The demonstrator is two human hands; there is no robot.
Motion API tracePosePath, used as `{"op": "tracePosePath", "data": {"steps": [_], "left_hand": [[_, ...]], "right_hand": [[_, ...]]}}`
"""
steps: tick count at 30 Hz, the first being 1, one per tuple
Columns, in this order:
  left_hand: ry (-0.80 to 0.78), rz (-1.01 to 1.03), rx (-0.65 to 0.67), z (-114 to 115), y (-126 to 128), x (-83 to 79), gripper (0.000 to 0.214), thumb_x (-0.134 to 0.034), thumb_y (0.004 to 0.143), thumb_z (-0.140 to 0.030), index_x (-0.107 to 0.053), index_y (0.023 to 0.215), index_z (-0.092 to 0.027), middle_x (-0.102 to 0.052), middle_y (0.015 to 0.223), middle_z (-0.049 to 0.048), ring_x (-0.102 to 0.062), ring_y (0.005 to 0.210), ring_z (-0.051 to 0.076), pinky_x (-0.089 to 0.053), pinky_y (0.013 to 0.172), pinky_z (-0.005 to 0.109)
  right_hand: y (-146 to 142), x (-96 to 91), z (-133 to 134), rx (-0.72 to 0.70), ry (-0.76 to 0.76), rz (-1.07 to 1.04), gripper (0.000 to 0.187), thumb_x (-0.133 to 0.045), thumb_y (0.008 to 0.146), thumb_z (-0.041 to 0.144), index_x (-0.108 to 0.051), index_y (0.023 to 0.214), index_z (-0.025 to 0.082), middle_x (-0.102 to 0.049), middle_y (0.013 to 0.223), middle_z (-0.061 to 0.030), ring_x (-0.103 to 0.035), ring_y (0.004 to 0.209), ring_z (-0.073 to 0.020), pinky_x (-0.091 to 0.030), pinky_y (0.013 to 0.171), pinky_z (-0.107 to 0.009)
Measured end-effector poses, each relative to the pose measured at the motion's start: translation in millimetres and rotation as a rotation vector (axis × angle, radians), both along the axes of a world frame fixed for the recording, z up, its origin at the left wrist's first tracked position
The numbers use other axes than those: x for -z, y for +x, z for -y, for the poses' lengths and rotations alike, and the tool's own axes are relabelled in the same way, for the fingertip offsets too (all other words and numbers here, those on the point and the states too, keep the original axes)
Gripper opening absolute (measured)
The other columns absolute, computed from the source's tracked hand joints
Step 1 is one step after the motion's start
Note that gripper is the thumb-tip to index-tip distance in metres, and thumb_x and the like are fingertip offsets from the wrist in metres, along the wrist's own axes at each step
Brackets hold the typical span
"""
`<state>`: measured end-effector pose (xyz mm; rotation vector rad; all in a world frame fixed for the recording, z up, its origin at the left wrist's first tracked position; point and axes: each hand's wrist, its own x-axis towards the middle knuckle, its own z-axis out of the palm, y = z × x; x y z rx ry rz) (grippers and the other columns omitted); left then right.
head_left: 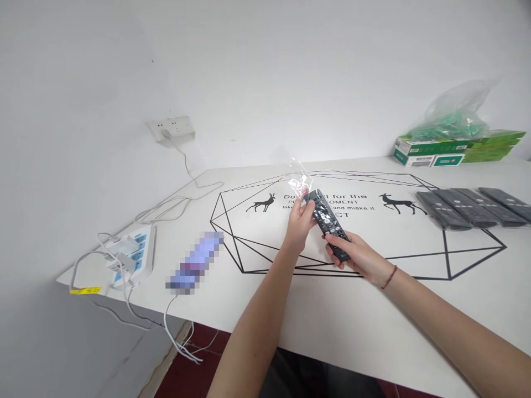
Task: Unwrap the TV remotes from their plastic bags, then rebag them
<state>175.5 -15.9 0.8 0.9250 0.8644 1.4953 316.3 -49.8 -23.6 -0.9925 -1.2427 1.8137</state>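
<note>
A black remote control (327, 222) is held at a tilt above the white table, between both hands. My left hand (299, 221) is closed around its far end, where a clear plastic bag (299, 179) sticks out past the remote toward the wall. The bag seems to cover at least the far part of the remote; how far down it reaches I cannot tell. My right hand (352, 253) grips the near end, thumb on the button side and fingers curled underneath. On the right of the table, several similar remotes (448, 207) lie side by side.
Green-and-white boxes (431, 152) stand at the back right, under a clear bag of green items (454, 124). On the left are a power strip (139, 257) with plugs and loose cables (170, 207), and a blurred-out phone-like object (197, 262). A wall socket (172, 130) is behind.
</note>
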Motion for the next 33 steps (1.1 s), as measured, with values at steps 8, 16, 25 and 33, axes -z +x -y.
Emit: {"op": "tracePosePath", "data": {"steps": [8,16,25,33], "left_hand": [[0.024,0.183,-0.188,-5.8,-19.4,-8.5,0.044,-0.057,0.086,-0.025,-0.046,0.129,-0.026,-0.062,0.119,0.0082,-0.063,0.101,0.019,-0.052,0.079,0.028],[0.017,0.291,-0.388,-15.8,-53.2,-2.5,0.039,-0.052,0.089,-0.023,-0.042,0.127,-0.031,-0.058,0.127,0.0047,-0.064,0.101,0.015,-0.052,0.080,0.025],[-0.276,-0.201,-0.329,-21.0,-60.2,7.4,0.048,-0.063,0.077,-0.022,-0.049,0.122,-0.023,-0.060,0.107,0.0089,-0.066,0.066,0.013,-0.041,0.052,0.019],[-0.232,-1.056,-0.340,-14.8,-70.4,13.4,0.059,-0.051,0.083,-0.026,-0.033,0.139,-0.021,-0.065,0.083,0.0032,-0.063,0.070,0.016,-0.045,0.073,0.027]], "right_hand": [[-0.7,-3.7,2.2,-0.042,0.073,0.121,0.032,-0.066,0.074,0.045,-0.049,0.071,0.018,-0.053,0.062,0.0016,-0.046,0.046,-0.0083,-0.033,0.039,-0.020],[-1.0,-1.7,1.2,-0.004,0.047,0.098,0.027,-0.066,0.074,0.039,-0.050,0.072,0.018,-0.055,0.063,0.0018,-0.047,0.045,-0.0080,-0.035,0.040,-0.021],[-0.7,-1.4,0.6,0.028,-0.001,0.047,0.026,-0.067,0.073,0.038,-0.050,0.072,0.018,-0.056,0.065,0.0007,-0.047,0.046,-0.0085,-0.035,0.040,-0.022],[-1.3,0.4,-0.9,0.044,-0.032,0.042,0.025,-0.066,0.074,0.037,-0.050,0.076,0.018,-0.056,0.065,0.0013,-0.048,0.046,-0.0085,-0.036,0.040,-0.021]]}}
